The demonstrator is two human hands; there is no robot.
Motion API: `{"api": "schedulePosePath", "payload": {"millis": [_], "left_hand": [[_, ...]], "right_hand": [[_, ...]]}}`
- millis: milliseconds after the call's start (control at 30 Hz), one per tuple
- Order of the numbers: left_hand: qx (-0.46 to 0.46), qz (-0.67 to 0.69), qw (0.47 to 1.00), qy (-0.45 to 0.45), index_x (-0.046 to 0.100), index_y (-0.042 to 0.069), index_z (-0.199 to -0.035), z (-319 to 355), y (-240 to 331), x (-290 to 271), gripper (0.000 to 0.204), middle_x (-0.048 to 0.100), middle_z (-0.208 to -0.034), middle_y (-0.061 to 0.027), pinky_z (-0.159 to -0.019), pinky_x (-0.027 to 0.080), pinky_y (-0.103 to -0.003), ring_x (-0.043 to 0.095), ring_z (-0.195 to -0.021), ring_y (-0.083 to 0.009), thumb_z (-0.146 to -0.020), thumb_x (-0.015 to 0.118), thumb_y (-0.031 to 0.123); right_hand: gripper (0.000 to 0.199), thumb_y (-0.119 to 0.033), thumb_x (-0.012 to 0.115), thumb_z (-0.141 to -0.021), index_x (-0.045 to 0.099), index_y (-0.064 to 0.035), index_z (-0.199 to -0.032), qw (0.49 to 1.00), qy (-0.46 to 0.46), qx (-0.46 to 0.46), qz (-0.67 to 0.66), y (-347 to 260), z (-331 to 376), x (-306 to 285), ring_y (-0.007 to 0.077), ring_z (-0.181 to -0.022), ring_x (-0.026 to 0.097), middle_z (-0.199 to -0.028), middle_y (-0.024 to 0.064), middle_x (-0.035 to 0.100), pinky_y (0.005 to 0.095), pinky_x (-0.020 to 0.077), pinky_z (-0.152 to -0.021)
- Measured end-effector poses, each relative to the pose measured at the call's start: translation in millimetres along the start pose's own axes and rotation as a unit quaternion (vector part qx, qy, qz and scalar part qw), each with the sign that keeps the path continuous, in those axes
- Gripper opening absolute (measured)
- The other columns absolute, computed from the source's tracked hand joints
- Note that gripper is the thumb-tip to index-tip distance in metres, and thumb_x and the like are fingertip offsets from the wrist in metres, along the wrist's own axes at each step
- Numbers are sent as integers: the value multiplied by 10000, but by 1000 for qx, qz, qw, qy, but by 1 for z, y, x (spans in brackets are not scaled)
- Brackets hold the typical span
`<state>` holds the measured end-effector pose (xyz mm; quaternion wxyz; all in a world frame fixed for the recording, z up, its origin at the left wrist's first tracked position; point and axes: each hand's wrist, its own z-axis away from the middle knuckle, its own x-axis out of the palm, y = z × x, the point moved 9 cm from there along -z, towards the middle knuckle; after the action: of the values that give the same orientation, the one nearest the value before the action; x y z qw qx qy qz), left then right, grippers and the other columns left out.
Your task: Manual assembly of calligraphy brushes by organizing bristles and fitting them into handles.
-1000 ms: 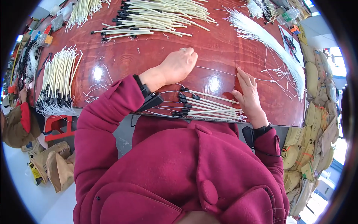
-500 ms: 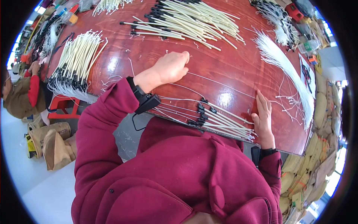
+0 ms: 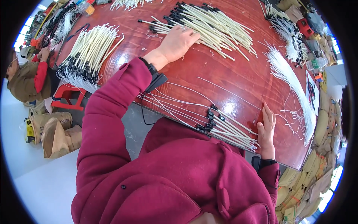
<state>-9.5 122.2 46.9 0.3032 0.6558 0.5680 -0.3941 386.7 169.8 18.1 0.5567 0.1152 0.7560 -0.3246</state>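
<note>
My left hand [image 3: 177, 43] reaches far across the red-brown table [image 3: 223, 74], fingers spread, resting on the near edge of a big pile of cream tubes with black ends [image 3: 209, 24]. Whether it grips one of them is not visible. My right hand [image 3: 266, 128] lies flat and open on the table near the front edge, its fingertips beside the end of a small bundle of cream tubes with black clips and thin white wires [image 3: 216, 125]. That bundle lies along the table's front edge, close to my chest. A single thin white wire [image 3: 227, 91] lies between my hands.
A second pile of cream tubes [image 3: 89, 50] fans out at the table's left. A sheaf of thin white wires [image 3: 292, 84] curves along the right. Another person in a brown and red top [image 3: 26, 76] sits at far left beside a red stool [image 3: 69, 95]. Brown paper sacks [image 3: 52, 128] stand on the floor.
My left hand has stretched away from the table's middle up to the far pile of tubes. My right hand stays flat by the near bundle. My head has turned, shifting the view.
</note>
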Motion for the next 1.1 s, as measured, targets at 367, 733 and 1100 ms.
{"api": "schedulePosePath", "payload": {"millis": [367,733,1100], "left_hand": [[-118,305,943,-66,723,33,-1015,74,45,-30,126,625,-919,-92,-740,523,-410,653,-842,-309,-896,701,69],[-136,267,952,-65,738,23,-1042,81,49,-24,155,663,-911,-92,-722,523,-374,667,-832,-287,-891,706,25],[-135,246,957,-71,720,24,-1022,70,55,-19,126,656,-918,-100,-716,525,-389,666,-825,-309,-898,698,36]], "right_hand": [[637,-408,549,-986,542,75,-1401,1000,15,9,5,0,1,-2,346,-1321,484,-1507,164,507,445,350,-1143],[659,-429,596,-972,545,71,-1399,1000,11,24,5,3,0,0,337,-1319,482,-1497,162,514,434,367,-1134],[604,-354,581,-980,529,57,-1420,1000,-5,25,-2,4,0,2,324,-1345,463,-1521,150,498,415,321,-1167]]}}
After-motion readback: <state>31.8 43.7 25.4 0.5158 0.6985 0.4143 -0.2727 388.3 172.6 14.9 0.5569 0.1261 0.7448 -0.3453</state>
